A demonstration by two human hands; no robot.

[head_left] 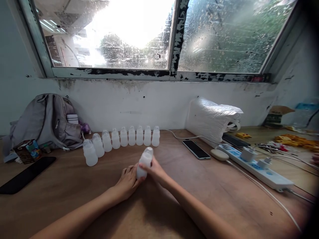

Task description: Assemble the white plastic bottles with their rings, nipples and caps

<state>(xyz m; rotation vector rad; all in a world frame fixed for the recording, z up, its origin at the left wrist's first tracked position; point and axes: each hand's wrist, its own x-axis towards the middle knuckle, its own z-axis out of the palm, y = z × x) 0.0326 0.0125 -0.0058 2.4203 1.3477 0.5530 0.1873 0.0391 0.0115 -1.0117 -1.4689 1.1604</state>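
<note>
Between my two hands, a whitish translucent baby bottle [144, 162] with a clear cap leans slightly to the right above the wooden table. My left hand [129, 181] is closed around its lower left side, near the base. From the right, my right hand [156, 170] grips the same bottle higher up, thumb across its front. Beyond them, several similar bottles stand upright in a curved row, from a nearer bottle [90, 153] at the left to an end bottle [156, 136] at the right.
At left are a grey backpack [47, 122], a small box [28, 151] and a black flat slab [27, 176]. A phone [196, 149], a white puck [219, 155], a power strip [261, 171] with cables and a silvery wrapped package [206, 116] lie right. Yellow parts [299, 142] sit farther right.
</note>
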